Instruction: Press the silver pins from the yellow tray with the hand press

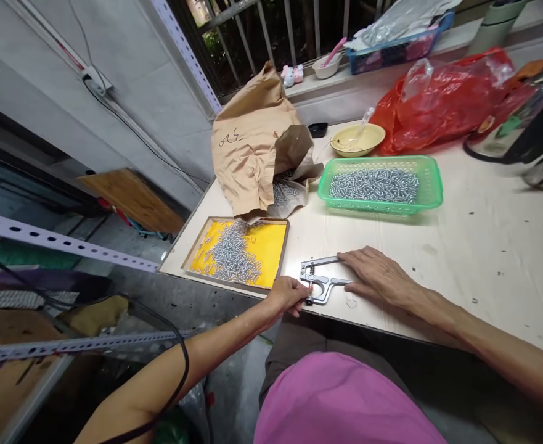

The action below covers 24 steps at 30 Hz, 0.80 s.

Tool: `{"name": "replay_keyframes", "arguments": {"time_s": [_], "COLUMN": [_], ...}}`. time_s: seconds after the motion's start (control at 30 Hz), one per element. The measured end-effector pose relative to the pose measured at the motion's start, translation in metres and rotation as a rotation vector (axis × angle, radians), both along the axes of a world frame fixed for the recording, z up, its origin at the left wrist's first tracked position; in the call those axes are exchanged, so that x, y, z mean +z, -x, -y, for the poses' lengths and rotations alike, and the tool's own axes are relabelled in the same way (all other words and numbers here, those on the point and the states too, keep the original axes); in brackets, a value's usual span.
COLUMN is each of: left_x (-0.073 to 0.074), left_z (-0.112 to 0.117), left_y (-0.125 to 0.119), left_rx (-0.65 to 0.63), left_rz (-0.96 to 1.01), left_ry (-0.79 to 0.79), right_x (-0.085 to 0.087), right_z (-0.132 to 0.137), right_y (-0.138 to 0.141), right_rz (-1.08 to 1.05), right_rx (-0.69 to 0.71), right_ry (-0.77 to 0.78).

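Note:
A grey metal plier-like hand tool point(325, 280), with a small spring between its arms, lies at the front edge of the table. My right hand point(382, 275) grips its two spread handles from the right. My left hand point(288, 295) is closed in a pinch at the tool's jaw, beside a small part with a red band; what the fingertips hold is too small to make out. Just left of that hand is a shallow tray point(284, 246) with a yellow bottom, where many small silvery metal pins point(234, 254) are heaped.
A green plastic basket point(431, 185) of similar pins stands behind the tool. An open brown paper bag point(248, 142) spills pins toward the tray. Farther back are a yellow bowl point(368, 137), a red plastic bag point(437, 117) and a shiny kettle point(525, 117). Barred windows line the back.

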<state>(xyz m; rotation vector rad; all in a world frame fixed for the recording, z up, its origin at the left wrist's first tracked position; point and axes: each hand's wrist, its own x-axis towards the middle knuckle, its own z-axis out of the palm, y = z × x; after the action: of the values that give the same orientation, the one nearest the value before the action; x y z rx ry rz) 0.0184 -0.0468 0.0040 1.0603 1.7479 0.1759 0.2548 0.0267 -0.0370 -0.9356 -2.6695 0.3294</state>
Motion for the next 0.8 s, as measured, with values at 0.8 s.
{"name": "replay_keyframes", "arguments": {"time_s": [0.8], "left_x": [-0.023], "left_z": [-0.04], "left_y": [-0.049], "left_rx": [-0.982], "left_rz": [-0.483], "left_ry": [-0.817], "right_x": [-0.02], "right_z": [-0.003], "right_y": [-0.014], "right_rz": [0.044], "right_rx": [0.055], "right_ry": [-0.061]}}
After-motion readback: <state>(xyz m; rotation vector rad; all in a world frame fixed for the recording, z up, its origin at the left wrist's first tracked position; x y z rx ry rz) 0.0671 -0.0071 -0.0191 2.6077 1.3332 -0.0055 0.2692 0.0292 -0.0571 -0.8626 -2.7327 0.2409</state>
